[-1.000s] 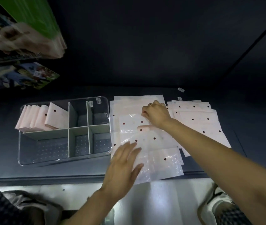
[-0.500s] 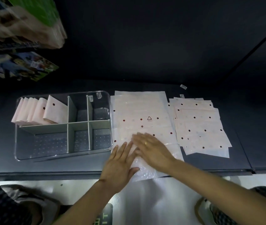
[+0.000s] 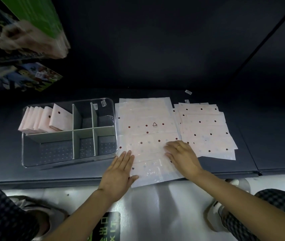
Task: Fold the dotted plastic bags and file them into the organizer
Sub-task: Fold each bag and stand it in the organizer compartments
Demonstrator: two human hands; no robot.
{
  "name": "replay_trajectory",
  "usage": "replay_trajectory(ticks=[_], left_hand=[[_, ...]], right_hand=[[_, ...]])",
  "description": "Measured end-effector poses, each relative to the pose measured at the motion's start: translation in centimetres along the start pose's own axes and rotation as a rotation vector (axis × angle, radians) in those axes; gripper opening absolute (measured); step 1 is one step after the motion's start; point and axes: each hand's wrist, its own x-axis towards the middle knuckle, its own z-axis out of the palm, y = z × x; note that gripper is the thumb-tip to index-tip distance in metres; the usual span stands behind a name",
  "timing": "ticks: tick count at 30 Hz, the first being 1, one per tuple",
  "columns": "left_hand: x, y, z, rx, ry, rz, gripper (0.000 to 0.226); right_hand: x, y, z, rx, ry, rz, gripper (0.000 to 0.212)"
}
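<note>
Pressing flat, open-fingered, the left hand (image 3: 119,173) and right hand (image 3: 183,157) are smoothing the top dotted bag (image 3: 147,136) on the table (image 3: 268,136), beside the organizer (image 3: 68,159). Slick plastic is likely slipping, skewing the fold or dragging bags beneath.

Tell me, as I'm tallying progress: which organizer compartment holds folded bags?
The far-left compartment of the organizer: folded bags stand in it; the others hold none.

The scene is dimly lit; the dark tabletop (image 3: 268,145) and backdrop are underexposed; glare is seen on the pale floor (image 3: 164,206) below; the packages (image 3: 34,35) at upper left are blurred; wide-angle bending is noted at the edges.
</note>
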Motion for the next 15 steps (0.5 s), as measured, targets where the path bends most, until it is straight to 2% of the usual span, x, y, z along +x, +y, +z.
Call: replay_trajectory(ticks=[3,9,11,15], left_hand=[[-0.1,0.0,-0.2,-0.036,-0.001,-0.01,0.07],[-0.1,0.0,-0.6,-0.142,0.027,-0.009,0.066],[-0.4,0.6,-1.3,-0.188,0.142,0.01,0.06],[-1.0,1.8,-2.6,-0.187,0.527,0.183,0.033]], right_hand=[[1.5,-1.0,1.1,0.089,-0.101,-0.028,0.016],[2.5,-1.0,1.6,-0.049,-0.054,-0.162,0.02],[2.7,-0.9,1.4,-0.078,-0.04,-0.208,0.022],[2.3,-1.2,0.2,-0.04,0.029,-0.257,0.026]])
